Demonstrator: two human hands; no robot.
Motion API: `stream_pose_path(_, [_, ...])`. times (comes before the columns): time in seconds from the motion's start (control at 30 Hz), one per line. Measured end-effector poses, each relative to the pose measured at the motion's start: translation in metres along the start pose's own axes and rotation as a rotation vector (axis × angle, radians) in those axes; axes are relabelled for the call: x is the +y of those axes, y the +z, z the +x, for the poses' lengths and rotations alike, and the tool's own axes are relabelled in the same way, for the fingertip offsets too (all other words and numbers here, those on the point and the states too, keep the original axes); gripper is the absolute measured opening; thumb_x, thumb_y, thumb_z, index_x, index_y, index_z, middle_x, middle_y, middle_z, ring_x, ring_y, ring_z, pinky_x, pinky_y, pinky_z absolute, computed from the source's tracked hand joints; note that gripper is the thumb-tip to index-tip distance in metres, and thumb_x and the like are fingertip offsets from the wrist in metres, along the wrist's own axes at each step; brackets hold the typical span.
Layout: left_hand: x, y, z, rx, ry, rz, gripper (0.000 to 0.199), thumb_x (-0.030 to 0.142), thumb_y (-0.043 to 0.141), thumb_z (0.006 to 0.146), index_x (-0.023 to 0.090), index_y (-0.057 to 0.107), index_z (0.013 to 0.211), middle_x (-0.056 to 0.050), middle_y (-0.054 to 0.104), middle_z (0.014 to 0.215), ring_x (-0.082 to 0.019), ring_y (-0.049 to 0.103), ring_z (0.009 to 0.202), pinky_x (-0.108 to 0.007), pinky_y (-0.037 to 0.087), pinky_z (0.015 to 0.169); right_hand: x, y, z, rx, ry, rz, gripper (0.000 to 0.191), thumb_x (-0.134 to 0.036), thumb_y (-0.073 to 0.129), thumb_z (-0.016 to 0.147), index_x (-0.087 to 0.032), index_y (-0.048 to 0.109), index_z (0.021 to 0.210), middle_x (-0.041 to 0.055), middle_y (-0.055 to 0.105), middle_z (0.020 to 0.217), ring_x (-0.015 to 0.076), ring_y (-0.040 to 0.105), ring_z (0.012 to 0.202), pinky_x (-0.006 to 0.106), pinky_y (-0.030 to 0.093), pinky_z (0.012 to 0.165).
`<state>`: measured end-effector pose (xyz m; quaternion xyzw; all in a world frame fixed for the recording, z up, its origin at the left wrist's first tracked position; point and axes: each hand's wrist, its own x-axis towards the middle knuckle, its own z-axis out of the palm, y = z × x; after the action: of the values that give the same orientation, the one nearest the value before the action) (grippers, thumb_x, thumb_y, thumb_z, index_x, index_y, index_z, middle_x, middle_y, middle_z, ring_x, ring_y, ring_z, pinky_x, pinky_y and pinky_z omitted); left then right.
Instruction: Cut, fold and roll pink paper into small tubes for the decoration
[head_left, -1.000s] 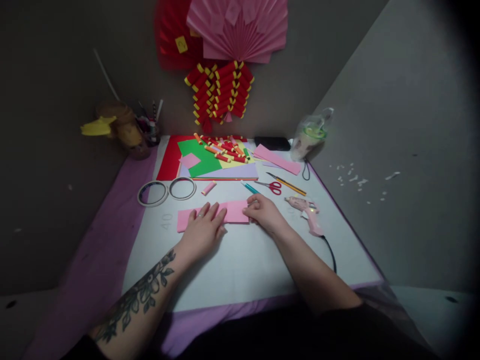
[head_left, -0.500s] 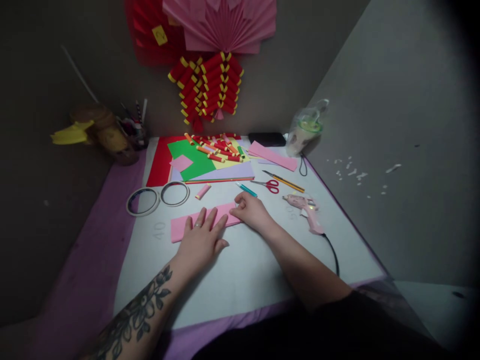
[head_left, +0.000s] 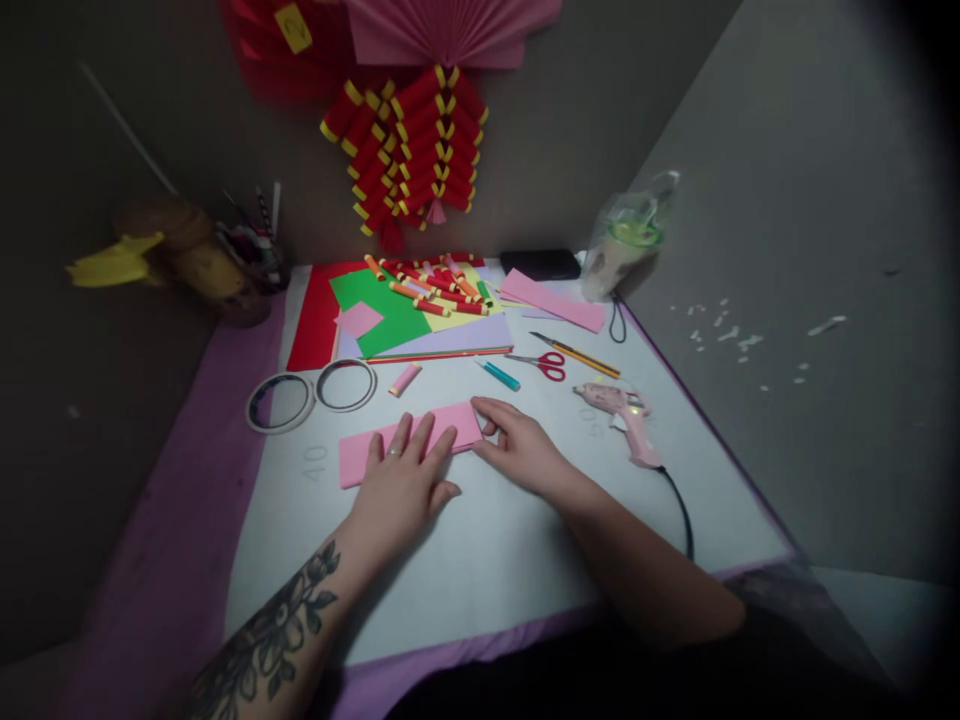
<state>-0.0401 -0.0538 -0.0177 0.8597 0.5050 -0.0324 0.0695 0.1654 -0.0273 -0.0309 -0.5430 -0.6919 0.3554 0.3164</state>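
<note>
The folded pink paper (head_left: 360,460) lies on the tabletop (head_left: 450,590), set in from its near edge, under the spread, flat fingers of the left hand (head_left: 401,485); if that palm pressed unevenly, the layers could slide and the fold skew. The right hand (head_left: 525,452) has thumb and forefinger parted at the paper's right end; whether they grip it I cannot tell, and a sideways push there could crumple a corner or spread the layers. Toward the tabletop's right edge, the pink glue gun (head_left: 636,432) shows a small light, so its nozzle may be hot; the right forearm lies near its cord (head_left: 682,508), and a snag could swing it. The red-handled scissors (head_left: 553,366) could nick knuckles reaching past carelessly.
</note>
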Motion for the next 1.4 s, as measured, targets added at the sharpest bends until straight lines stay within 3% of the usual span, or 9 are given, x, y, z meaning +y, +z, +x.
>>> stream_pose_path(0.23, [0.002,-0.003,0.0,-0.013,0.0,-0.003,0.065,0.045,0.049,0.089,0.03,0.025,0.147,-0.008,0.023,0.156,-0.038,0.019,0.141,-0.063,0.025,0.105,0.002,-0.011,0.013,-0.147,-0.028,-0.017,0.064,-0.017,0.06,0.073,-0.015,0.047,0.136,0.0136,0.057,0.126,0.0155,0.059,0.08,0.035,0.051,0.08])
stream_pose_path(0.33, [0.002,-0.003,0.0,-0.004,0.003,-0.002,0.063,0.044,0.049,0.09,0.03,0.026,0.147,-0.008,0.024,0.155,-0.037,0.02,0.141,-0.063,0.026,0.105,0.006,-0.011,0.016,-0.156,-0.08,-0.022,0.063,-0.019,0.062,0.073,-0.017,0.048,0.134,0.0138,0.052,0.133,0.0145,0.058,0.079,0.036,0.05,0.084])
stream_pose_path(0.47, [0.001,-0.003,-0.002,0.009,0.009,-0.01,0.063,0.044,0.049,0.09,0.03,0.026,0.147,-0.009,0.024,0.155,-0.037,0.02,0.141,-0.063,0.026,0.104,0.006,-0.012,0.016,-0.169,-0.12,-0.028,0.06,-0.019,0.063,0.073,-0.017,0.049,0.132,0.0121,0.055,0.127,0.0147,0.057,0.08,0.036,0.05,0.085])
stream_pose_path(0.6, [0.001,-0.002,-0.002,0.019,0.007,-0.02,0.064,0.043,0.05,0.089,0.031,0.025,0.147,-0.009,0.024,0.155,-0.037,0.02,0.141,-0.063,0.026,0.105,0.004,-0.013,0.017,-0.187,-0.157,-0.03,0.053,-0.016,0.063,0.072,-0.018,0.054,0.124,0.0121,0.054,0.13,0.0164,0.058,0.089,0.037,0.048,0.09])
stream_pose_path(0.9, [0.003,-0.003,-0.003,0.014,-0.015,-0.035,0.067,0.044,0.052,0.088,0.029,0.026,0.147,-0.016,0.023,0.154,-0.037,0.022,0.141,-0.061,0.027,0.105,-0.001,-0.014,0.015,-0.204,-0.121,-0.042,0.058,-0.018,0.065,0.071,-0.02,0.051,0.128,0.0099,0.055,0.127,0.0163,0.058,0.085,0.037,0.049,0.087])
stream_pose_path(1.13, [0.003,-0.004,-0.003,0.015,-0.013,-0.039,0.066,0.044,0.05,0.089,0.025,0.026,0.148,-0.012,0.024,0.155,-0.037,0.021,0.141,-0.061,0.027,0.106,0.003,-0.011,0.013,-0.216,-0.158,-0.068,0.051,-0.019,0.064,0.074,-0.021,0.056,0.124,0.0127,0.051,0.134,0.0245,0.052,0.118,0.04,0.049,0.091])
stream_pose_path(1.4, [0.002,-0.003,-0.004,0.03,-0.003,-0.043,0.065,0.044,0.05,0.089,0.028,0.025,0.147,-0.01,0.024,0.155,-0.037,0.021,0.141,-0.062,0.027,0.106,-0.003,-0.01,0.008,-0.184,-0.159,-0.193,0.051,-0.027,0.063,0.079,-0.022,0.055,0.129,0.013,0.048,0.138,0.0258,0.05,0.124,0.044,0.044,0.101])
